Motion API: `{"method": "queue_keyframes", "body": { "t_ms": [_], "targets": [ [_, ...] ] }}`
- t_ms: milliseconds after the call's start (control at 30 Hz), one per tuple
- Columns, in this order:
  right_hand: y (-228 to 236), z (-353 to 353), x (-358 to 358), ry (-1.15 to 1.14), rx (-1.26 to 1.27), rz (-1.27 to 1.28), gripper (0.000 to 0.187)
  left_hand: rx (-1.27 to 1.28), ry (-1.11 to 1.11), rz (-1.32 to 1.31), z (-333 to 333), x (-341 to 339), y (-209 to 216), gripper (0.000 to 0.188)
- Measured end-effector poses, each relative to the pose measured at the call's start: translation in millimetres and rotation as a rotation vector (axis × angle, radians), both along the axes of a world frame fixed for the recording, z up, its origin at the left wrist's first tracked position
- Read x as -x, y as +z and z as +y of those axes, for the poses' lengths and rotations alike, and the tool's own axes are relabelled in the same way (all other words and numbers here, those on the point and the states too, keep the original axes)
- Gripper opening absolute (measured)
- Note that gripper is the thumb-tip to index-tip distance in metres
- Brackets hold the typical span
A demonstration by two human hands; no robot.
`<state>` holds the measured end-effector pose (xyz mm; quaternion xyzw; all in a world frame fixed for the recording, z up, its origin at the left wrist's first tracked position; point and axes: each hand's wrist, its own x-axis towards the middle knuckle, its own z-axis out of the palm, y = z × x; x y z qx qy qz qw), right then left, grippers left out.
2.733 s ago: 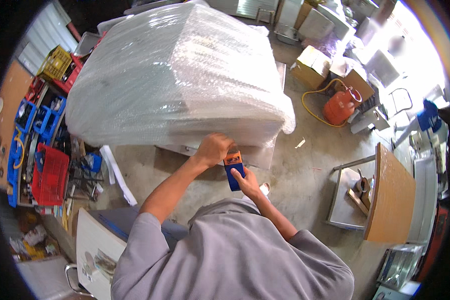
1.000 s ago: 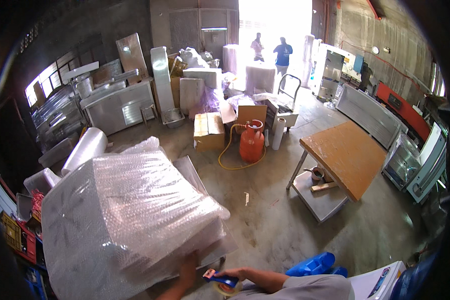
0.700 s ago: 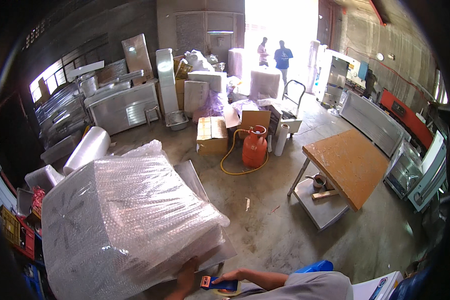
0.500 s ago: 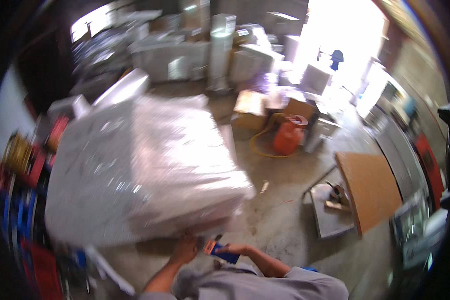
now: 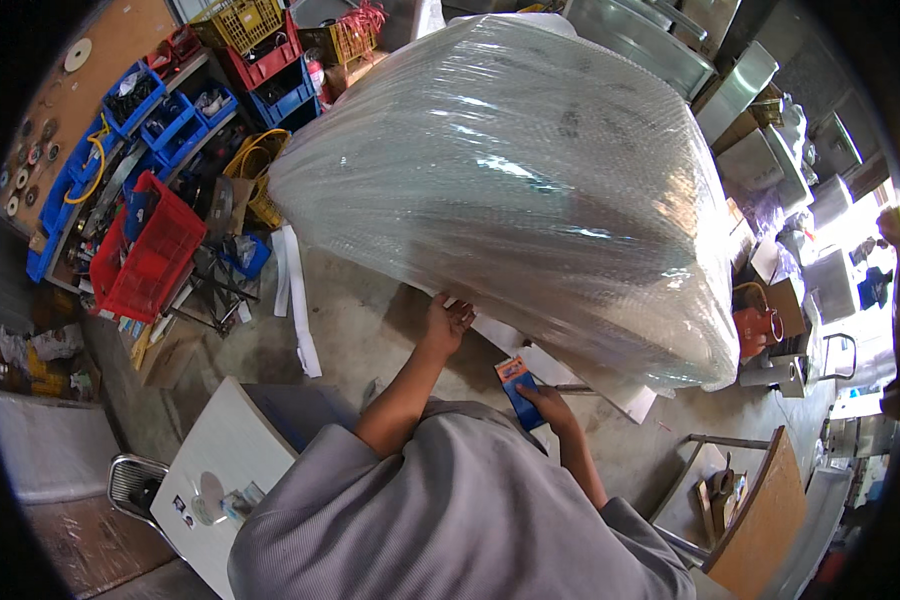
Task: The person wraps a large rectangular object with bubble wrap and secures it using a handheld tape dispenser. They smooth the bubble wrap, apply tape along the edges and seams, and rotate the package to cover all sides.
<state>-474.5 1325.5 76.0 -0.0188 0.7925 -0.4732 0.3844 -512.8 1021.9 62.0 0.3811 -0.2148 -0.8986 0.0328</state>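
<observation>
A large bulky object wrapped in clear bubble wrap fills the upper middle, its surface creased and shiny. My left hand is at its lower edge with the fingers curled up against the wrap; what they pinch, if anything, is too small to make out. In my right hand is a flat blue-and-orange packet, held by its side, a little below the wrapped object and to the right of my left hand. The packet's lower part is partly covered by my fingers.
White strips hang to the floor on the left. Beyond them are a red crate and blue bins. A white table stands at lower left, an orange-brown board at lower right. A red container is on the right.
My view has swung to the right-hand side of the scene's earlier layout, so the wrapped object now appears higher and the shelves at left show. Both hands remain near its lower edge; the packet stays in my right hand.
</observation>
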Motion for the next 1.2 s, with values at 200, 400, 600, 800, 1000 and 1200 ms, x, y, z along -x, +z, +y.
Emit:
{"method": "queue_keyframes", "body": {
  "t_ms": [200, 400, 600, 800, 1000, 1200],
  "targets": [
    [10, -93, -13, -0.051, 0.11, 0.229, 0.058, 0.124, -0.197, 0.194, -49, -10, -48, 0.029],
    [21, -185, -13, -0.095, 0.316, 0.405, 0.055, 0.189, -0.218, 0.159, -81, -12, -40, 0.038],
    [33, -243, 2, -0.325, 0.267, 0.406, 0.055, 0.769, -0.285, 0.024, -97, -13, -23, 0.031],
    [28, -256, 0, -0.382, 0.173, 0.348, 0.052, 1.049, -0.475, -0.069, -122, -9, -31, 0.04],
    [6, -261, -4, -0.426, 0.256, 0.387, 0.055, 1.311, -0.58, -0.028, -131, -16, -1, 0.042],
    [3, -253, -6, -0.405, 0.16, 0.483, 0.05, 2.094, -0.735, 0.625, -123, -34, 125, 0.03]
  ]
}}
